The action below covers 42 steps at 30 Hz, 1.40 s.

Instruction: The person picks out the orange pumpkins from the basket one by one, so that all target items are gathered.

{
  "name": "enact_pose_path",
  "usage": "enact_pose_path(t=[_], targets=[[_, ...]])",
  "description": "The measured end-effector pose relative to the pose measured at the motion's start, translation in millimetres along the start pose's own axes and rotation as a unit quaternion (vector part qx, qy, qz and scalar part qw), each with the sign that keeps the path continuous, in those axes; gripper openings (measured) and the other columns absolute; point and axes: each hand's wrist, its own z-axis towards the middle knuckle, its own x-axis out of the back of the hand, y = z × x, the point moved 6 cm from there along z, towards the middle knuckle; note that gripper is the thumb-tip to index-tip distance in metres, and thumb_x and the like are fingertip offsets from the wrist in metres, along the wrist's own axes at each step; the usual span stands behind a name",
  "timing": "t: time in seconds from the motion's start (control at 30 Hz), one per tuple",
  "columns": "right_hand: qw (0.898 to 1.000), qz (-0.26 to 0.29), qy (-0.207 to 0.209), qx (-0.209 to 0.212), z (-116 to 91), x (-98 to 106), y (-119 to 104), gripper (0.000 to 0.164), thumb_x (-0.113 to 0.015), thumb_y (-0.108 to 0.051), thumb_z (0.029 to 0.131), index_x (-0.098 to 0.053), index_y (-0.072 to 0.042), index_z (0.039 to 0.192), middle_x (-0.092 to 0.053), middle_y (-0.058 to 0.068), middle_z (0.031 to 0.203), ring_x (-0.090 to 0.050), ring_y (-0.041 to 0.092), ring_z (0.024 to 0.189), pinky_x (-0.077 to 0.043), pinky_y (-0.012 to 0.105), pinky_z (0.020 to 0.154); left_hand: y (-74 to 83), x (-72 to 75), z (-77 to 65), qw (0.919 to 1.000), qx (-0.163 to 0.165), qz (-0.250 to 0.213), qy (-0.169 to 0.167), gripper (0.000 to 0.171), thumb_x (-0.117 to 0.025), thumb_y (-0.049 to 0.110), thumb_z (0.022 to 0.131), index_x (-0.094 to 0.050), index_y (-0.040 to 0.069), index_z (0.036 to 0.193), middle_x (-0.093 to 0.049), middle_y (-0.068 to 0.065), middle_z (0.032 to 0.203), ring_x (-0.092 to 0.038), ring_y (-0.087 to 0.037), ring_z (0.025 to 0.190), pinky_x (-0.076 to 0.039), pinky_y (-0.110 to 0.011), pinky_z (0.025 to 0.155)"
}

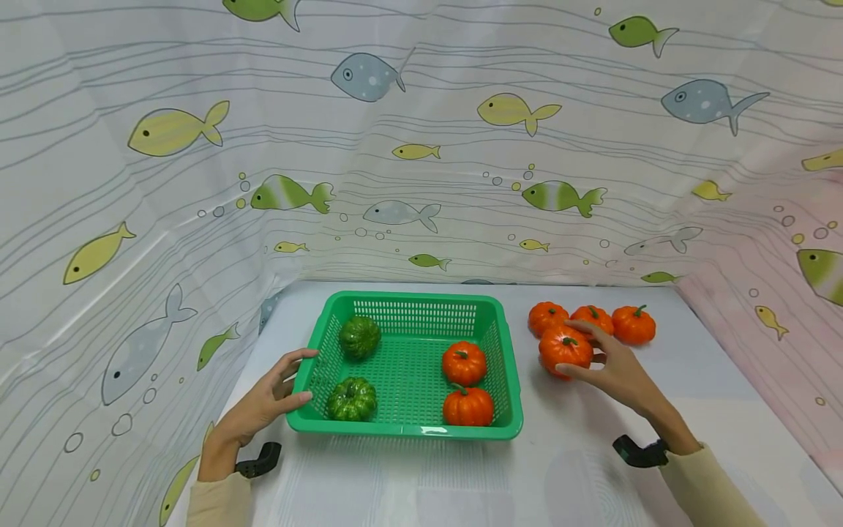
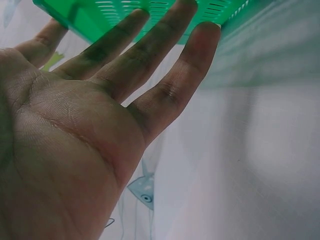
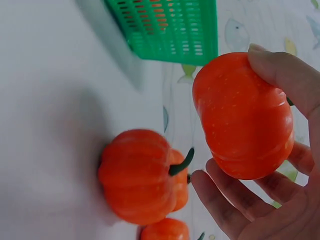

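Note:
My right hand (image 1: 612,369) grips a small orange pumpkin (image 1: 565,350) between thumb and fingers, to the right of the green basket (image 1: 408,430). In the right wrist view this pumpkin (image 3: 245,117) is raised off the white table, its stem mostly hidden by the thumb. My left hand (image 1: 266,399) is at the basket's left side, loosely spread fingers right at the rim; the left wrist view shows the bare palm (image 2: 65,145). Inside the basket, two dark green pumpkins (image 1: 359,337) lie on the left and two orange pumpkins (image 1: 464,364) on the right.
Behind the right hand, three more orange pumpkins (image 1: 634,325) stand in a row on the white table (image 1: 369,483). A fish-patterned curtain (image 1: 421,168) encloses the table at the back and sides.

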Motion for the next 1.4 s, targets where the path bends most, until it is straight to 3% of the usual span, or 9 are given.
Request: enact_pose_path(t=[0.23, 0.53, 0.8, 1.07, 1.4], targets=[[0.999, -0.018, 0.011, -0.029, -14.7, 7.2, 25.3, 0.082, -0.08, -0.046, 0.09, -0.04, -0.018, 0.156, -0.043, 0.019, 0.154, -0.055, 0.042, 0.122, -0.054, 0.058, 0.093, 2.3, -0.3, -0.6, 1.0, 0.002, 0.001, -0.001, 0.066, -0.059, 0.007, 0.104, -0.027, 0.018, 0.161, -0.006, -0.02, 0.169, -0.001, -0.058, 0.15, -0.025, -0.08, 0.107], [0.997, -0.003, 0.019, -0.075, -34.7, 17.3, 55.2, 0.084, -0.076, -0.046, 0.093, -0.034, -0.017, 0.159, -0.042, 0.019, 0.154, -0.054, 0.041, 0.122, -0.051, 0.041, 0.088, 0.9, 0.4, -0.7, 1.0, 0.005, 0.004, -0.002, 0.066, -0.058, 0.008, 0.105, -0.026, 0.02, 0.161, -0.004, -0.02, 0.169, -0.002, -0.06, 0.149, -0.028, -0.079, 0.106], [0.995, -0.003, 0.03, -0.091, -36.0, 22.7, 74.0, 0.085, -0.075, -0.047, 0.094, -0.032, -0.016, 0.16, -0.039, 0.023, 0.154, -0.055, 0.043, 0.119, -0.052, 0.045, 0.086, -0.3, 0.0, -0.3, 1.0, 0.009, 0.003, -0.001, 0.066, -0.058, 0.01, 0.105, -0.026, 0.02, 0.161, -0.004, -0.022, 0.169, -0.004, -0.061, 0.149, -0.031, -0.079, 0.105], [0.993, -0.013, 0.04, -0.109, -28.6, 26.7, 92.0, 0.086, -0.072, -0.051, 0.095, -0.032, -0.011, 0.159, -0.038, 0.031, 0.153, -0.052, 0.047, 0.121, -0.052, 0.052, 0.09, -0.3, -0.2, 0.1, 1.0, 0.003, -0.003, -0.002, 0.066, -0.059, 0.008, 0.105, -0.026, 0.02, 0.161, -0.005, -0.018, 0.17, 0.0, -0.057, 0.151, -0.024, -0.08, 0.107], [0.989, -0.01, 0.025, -0.147, -22.3, 23.5, 110.4, 0.095, -0.071, -0.057, 0.093, -0.027, -0.007, 0.161, -0.034, 0.035, 0.155, -0.046, 0.051, 0.125, -0.049, 0.066, 0.093, 0.1, -0.8, 0.2, 1.0, 0.002, -0.002, -0.002, 0.066, -0.058, 0.007, 0.105, -0.027, 0.019, 0.161, -0.005, -0.018, 0.169, 0.0, -0.057, 0.151, -0.024, -0.08, 0.108]])
